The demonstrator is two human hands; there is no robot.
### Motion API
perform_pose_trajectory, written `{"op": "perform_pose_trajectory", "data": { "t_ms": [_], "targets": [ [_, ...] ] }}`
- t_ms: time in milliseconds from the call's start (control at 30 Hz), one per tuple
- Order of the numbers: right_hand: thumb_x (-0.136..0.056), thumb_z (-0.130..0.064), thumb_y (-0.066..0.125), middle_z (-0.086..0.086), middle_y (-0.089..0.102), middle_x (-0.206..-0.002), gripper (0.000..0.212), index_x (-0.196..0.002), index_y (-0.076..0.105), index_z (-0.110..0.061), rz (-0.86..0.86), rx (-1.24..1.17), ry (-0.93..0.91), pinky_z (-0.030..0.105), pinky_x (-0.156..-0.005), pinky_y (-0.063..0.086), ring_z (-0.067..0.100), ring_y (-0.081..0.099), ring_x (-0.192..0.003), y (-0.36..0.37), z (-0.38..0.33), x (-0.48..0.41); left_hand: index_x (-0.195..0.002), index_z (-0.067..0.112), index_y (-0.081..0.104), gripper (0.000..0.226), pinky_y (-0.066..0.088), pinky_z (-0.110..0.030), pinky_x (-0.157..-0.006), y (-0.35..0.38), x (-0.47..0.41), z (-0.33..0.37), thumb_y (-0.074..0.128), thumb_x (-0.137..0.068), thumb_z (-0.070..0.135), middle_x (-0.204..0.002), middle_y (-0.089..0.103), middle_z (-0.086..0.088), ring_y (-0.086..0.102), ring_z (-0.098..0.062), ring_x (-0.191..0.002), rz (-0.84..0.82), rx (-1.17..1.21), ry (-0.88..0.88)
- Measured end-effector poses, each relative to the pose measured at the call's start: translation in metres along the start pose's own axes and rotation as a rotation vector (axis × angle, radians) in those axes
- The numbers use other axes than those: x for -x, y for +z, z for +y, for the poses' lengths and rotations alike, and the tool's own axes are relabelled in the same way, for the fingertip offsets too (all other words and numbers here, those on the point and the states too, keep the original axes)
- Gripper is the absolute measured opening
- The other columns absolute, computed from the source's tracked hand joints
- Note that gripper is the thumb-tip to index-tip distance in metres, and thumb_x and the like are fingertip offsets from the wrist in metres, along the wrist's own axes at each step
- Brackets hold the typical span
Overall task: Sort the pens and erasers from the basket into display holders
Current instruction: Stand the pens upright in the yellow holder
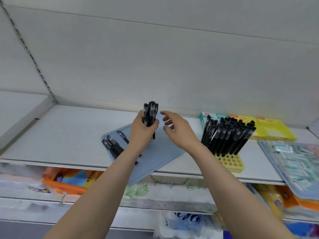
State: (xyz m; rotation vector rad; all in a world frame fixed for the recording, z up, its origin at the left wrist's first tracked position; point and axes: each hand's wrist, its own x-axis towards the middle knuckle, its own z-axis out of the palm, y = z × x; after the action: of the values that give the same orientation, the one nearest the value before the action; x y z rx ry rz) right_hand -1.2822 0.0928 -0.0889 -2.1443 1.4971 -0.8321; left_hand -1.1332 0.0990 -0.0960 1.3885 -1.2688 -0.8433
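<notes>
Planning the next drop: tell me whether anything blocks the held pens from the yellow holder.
Only the open right hand hangs between the pen bundle in the left hand and the yellow holder. Its front holes are free; standing pens fill the rest.

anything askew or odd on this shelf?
The blue tray sits skewed on the shelf, and its near corner hangs past the front edge. The second tray on the right overhangs too. Nothing looks spilled or damaged.

Upright black pen bundle (150, 114), loose pens (112, 147) on tray (160, 152), yellow holder (230, 163) part-filled
</notes>
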Motion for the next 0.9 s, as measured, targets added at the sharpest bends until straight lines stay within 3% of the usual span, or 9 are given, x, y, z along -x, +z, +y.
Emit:
{"op": "perform_pose_trajectory", "data": {
  "t_ms": [233, 300, 367, 433, 533, 700, 833, 900],
  "targets": [
    [-0.097, -0.007, 0.046, -0.005, 0.064, -0.112, 0.041, -0.134, 0.055, -0.025, -0.048, -0.102, 0.054, 0.037, -0.090, 0.052, 0.016, 0.064, -0.096, 0.006, 0.001, 0.003, -0.097, 0.022, 0.054, 0.013, 0.044, -0.016, -0.056, 0.007, 0.006, -0.029, 0.065, -0.089, 0.023, -0.080, 0.062, 0.004, 0.057, -0.013, -0.068, -0.139, -0.048, -0.086],
    [-0.098, -0.010, 0.047, -0.008, 0.064, -0.109, 0.037, -0.131, 0.056, -0.024, -0.034, -0.177, 0.080, 0.036, -0.088, 0.053, 0.013, 0.064, -0.093, 0.004, -0.004, 0.003, -0.103, 0.022, 0.055, 0.016, 0.043, -0.012, -0.060, 0.005, 0.005, -0.026, 0.065, -0.090, 0.027, -0.087, 0.065, 0.005, 0.061, -0.011, -0.076, -0.165, -0.047, -0.061],
    [-0.100, -0.016, 0.047, -0.011, 0.066, -0.101, 0.030, -0.125, 0.061, -0.024, 0.007, -0.284, 0.106, 0.033, -0.084, 0.055, 0.011, 0.064, -0.088, -0.002, -0.011, 0.004, -0.107, 0.022, 0.057, 0.022, 0.048, -0.018, -0.069, 0.002, 0.006, -0.017, 0.066, -0.090, 0.030, -0.091, 0.067, 0.007, 0.065, -0.010, -0.084, -0.211, -0.030, -0.019],
    [-0.100, -0.021, 0.049, -0.012, 0.067, -0.090, 0.022, -0.115, 0.065, -0.022, 0.048, -0.393, 0.142, 0.031, -0.074, 0.055, 0.009, 0.062, -0.080, -0.011, -0.017, 0.006, -0.109, 0.020, 0.059, 0.024, 0.054, -0.024, -0.074, -0.002, 0.011, -0.003, 0.068, -0.089, 0.030, -0.093, 0.070, 0.003, 0.069, -0.011, -0.084, -0.286, 0.030, 0.001],
    [-0.096, -0.022, 0.059, -0.004, 0.067, -0.081, 0.012, -0.102, 0.067, -0.015, 0.114, -0.562, 0.197, 0.025, -0.062, 0.049, 0.008, 0.059, -0.068, -0.027, -0.023, 0.014, -0.106, 0.018, 0.063, 0.022, 0.054, -0.026, -0.068, -0.003, 0.024, 0.015, 0.067, -0.090, 0.031, -0.085, 0.070, 0.003, 0.069, -0.013, -0.076, -0.390, 0.213, -0.049],
    [-0.093, -0.017, 0.066, 0.005, 0.061, -0.071, 0.011, -0.091, 0.062, -0.007, 0.235, -0.657, 0.265, 0.024, -0.055, 0.048, 0.008, 0.055, -0.054, -0.052, -0.027, 0.044, -0.106, 0.013, 0.065, 0.020, 0.050, -0.033, -0.074, 0.022, 0.047, 0.025, 0.065, -0.090, 0.026, -0.078, 0.067, 0.005, 0.061, -0.015, -0.077, -0.403, 0.434, -0.170],
    [-0.093, -0.021, 0.066, 0.004, 0.063, -0.072, 0.012, -0.092, 0.063, -0.009, 0.363, -0.557, 0.278, 0.024, -0.054, 0.047, 0.009, 0.056, -0.054, -0.075, -0.016, 0.075, -0.099, 0.012, 0.065, 0.009, 0.050, -0.022, -0.060, 0.051, 0.069, 0.042, 0.064, -0.091, 0.018, -0.070, 0.067, 0.006, 0.061, -0.008, -0.065, -0.402, 0.433, -0.151],
    [-0.094, -0.023, 0.063, 0.004, 0.062, -0.072, 0.011, -0.093, 0.061, -0.012, 0.490, -0.514, 0.269, 0.023, -0.052, 0.046, 0.011, 0.056, -0.054, -0.092, -0.008, 0.093, -0.095, 0.011, 0.063, 0.012, 0.046, -0.024, -0.050, 0.064, 0.077, 0.048, 0.068, -0.089, 0.021, -0.069, 0.064, 0.000, 0.058, -0.013, -0.058, -0.371, 0.394, -0.155]
  ]
}}
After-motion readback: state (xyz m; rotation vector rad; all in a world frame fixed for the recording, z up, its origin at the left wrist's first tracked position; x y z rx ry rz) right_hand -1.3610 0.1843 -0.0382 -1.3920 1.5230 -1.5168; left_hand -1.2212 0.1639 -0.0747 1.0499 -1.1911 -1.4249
